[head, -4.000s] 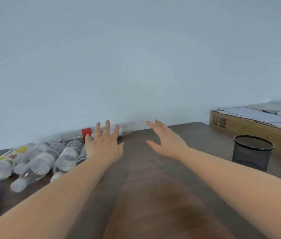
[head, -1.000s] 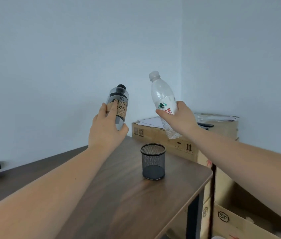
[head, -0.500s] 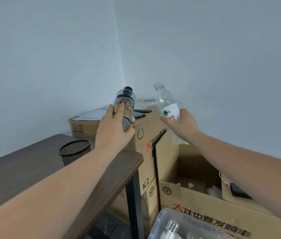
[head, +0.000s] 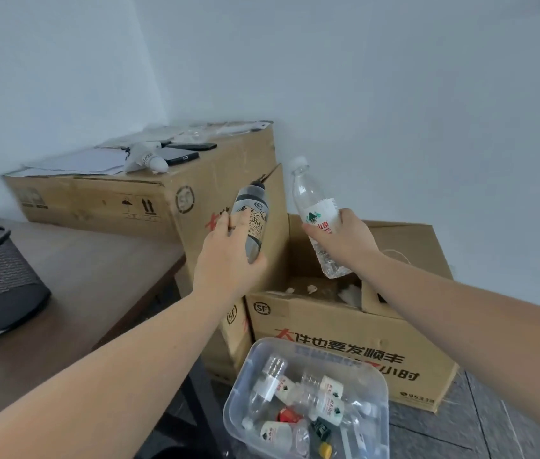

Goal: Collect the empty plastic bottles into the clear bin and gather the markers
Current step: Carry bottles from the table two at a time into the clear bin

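Left hand gripped a black-capped bottle, right hand a white-capped bottle, both raised above the clear bin holding bottles.

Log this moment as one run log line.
left hand: holds dark-label bottle | right hand: holds clear bottle | clear bin: on floor, holds bottles
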A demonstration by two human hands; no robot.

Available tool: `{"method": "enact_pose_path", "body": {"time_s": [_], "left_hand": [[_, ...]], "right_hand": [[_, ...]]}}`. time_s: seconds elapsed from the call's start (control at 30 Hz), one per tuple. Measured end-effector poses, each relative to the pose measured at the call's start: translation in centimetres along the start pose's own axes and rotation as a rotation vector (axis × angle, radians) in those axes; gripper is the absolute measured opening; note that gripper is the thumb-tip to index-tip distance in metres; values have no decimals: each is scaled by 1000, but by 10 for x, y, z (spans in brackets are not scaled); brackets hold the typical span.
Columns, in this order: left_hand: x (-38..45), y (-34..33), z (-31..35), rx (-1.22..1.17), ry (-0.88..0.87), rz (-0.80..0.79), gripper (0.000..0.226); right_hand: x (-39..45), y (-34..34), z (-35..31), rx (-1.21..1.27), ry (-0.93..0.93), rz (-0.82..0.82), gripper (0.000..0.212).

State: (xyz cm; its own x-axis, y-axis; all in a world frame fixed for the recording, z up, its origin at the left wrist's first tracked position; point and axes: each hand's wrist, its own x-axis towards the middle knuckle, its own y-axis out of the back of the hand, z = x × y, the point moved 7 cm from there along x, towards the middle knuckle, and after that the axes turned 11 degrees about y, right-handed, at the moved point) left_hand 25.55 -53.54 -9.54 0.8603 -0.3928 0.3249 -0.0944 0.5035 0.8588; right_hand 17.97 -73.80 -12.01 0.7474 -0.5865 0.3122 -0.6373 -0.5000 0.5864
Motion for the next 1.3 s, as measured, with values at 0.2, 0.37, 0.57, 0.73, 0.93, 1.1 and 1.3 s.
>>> {"method": "enact_pose_path", "body": {"time_s": [0.2, 0.37, 0.57, 0.73, 0.93, 1.1, 1.3], "left_hand": [[-12, -85, -4, 17, 14, -176, 79], [-30, -151, -13, 80, 0, -307, 76], [-56, -217, -37, 149, 0, -448, 79], [-79, -265, -66, 242, -14, -586, 75], [-86, -300, -90, 264, -36, -597, 77], [-91, -322, -118, 471, 43, -687, 85], [-85, -322, -132, 456, 95, -683, 75]], "right_hand": [[-10, -23, 69, -15, -77, -44, 61], [-25, -52, 123, -19, -147, -128, 65], [-41, -90, 170, -28, -195, -231, 60], [-55, -127, 204, -66, -231, -331, 61], [-65, -160, 235, -99, -264, -426, 67], [-66, -173, 256, -193, -234, -476, 74], [-73, -181, 286, -307, -250, -523, 75]]}}
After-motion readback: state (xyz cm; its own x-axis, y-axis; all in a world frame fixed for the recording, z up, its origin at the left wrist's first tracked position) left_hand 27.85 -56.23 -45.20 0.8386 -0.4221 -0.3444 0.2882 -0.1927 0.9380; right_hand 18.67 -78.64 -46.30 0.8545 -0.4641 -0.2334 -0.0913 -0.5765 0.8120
